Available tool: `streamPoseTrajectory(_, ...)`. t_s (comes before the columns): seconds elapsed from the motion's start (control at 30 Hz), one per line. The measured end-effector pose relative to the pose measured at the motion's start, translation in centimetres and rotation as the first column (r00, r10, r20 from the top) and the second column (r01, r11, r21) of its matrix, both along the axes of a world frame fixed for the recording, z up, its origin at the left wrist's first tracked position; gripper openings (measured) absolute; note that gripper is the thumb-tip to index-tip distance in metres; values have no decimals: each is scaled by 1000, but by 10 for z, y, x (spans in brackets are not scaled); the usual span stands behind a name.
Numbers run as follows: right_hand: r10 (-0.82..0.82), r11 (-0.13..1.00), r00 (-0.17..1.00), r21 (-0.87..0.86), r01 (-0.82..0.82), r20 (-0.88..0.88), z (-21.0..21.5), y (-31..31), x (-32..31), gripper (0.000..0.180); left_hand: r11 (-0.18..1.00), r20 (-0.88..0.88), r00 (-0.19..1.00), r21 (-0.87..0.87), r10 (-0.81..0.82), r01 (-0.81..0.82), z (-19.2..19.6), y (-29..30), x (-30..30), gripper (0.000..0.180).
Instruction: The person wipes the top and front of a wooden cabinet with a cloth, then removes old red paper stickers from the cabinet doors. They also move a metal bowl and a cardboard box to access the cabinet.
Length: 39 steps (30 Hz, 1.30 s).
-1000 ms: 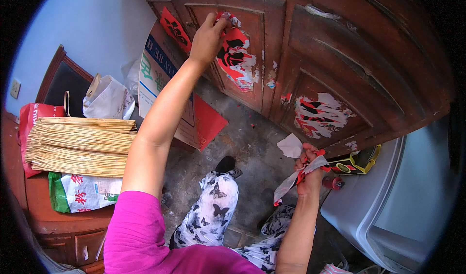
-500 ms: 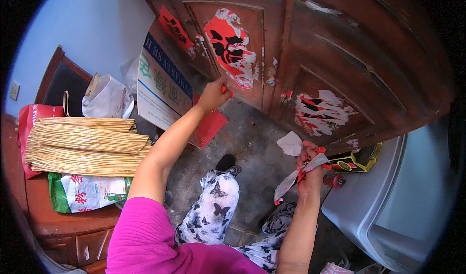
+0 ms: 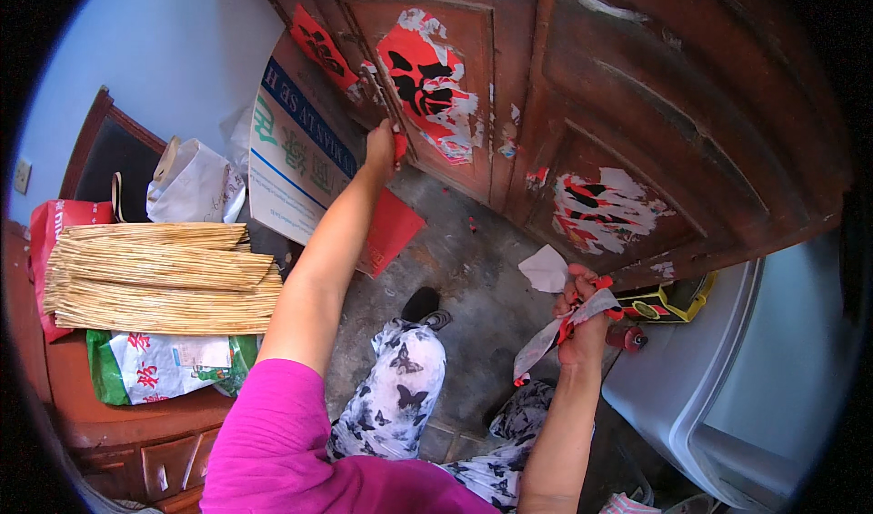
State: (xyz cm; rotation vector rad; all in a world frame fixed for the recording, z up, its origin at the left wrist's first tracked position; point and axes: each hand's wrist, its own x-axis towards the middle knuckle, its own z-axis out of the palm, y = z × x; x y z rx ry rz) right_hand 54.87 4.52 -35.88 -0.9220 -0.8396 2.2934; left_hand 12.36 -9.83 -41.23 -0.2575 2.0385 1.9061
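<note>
My left hand is closed, with a red paper scrap at its fingers. It is beside the edge of the brown wooden door, below a half-torn red paper with black characters. Torn strips of red and white paper are gripped in my right hand, which hangs low by the door's bottom edge. A pale paper piece shows next to its fingers. Another panel carries mostly white paper remnants, and a red paper is stuck farther left.
A large cardboard sheet leans left of the door, with a red sheet near it. Bundled straw-coloured sticks lie on a wooden cabinet at left. A yellow-black box and grey plastic furniture stand at right.
My left hand has moved left and up along the door, still with red paper in its fingers. My right hand stays in place with the torn strips.
</note>
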Motion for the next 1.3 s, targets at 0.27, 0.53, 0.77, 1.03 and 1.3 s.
streamPoseTrajectory(0.27,25,1000,999,2,-25,31,3,-3,-2,17,978,235,971,208,-34,-16,-128,29,37,30)
streamPoseTrajectory(0.53,-17,1000,992,24,14,124,12,-8,-5,17,738,327,938,660,-113,-141,-134,60,31,20)
streamPoseTrajectory(0.77,8,1000,994,24,-10,111,11,-12,-11,16,677,420,901,695,-109,-243,-127,58,8,18)
streamPoseTrajectory(1.03,27,1000,995,14,-28,99,7,-11,-11,17,653,559,797,695,-228,-301,-117,61,-4,19)
streamPoseTrajectory(1.3,49,998,994,40,-53,95,3,-12,-11,16,660,442,845,736,-301,-151,-117,53,-15,18)
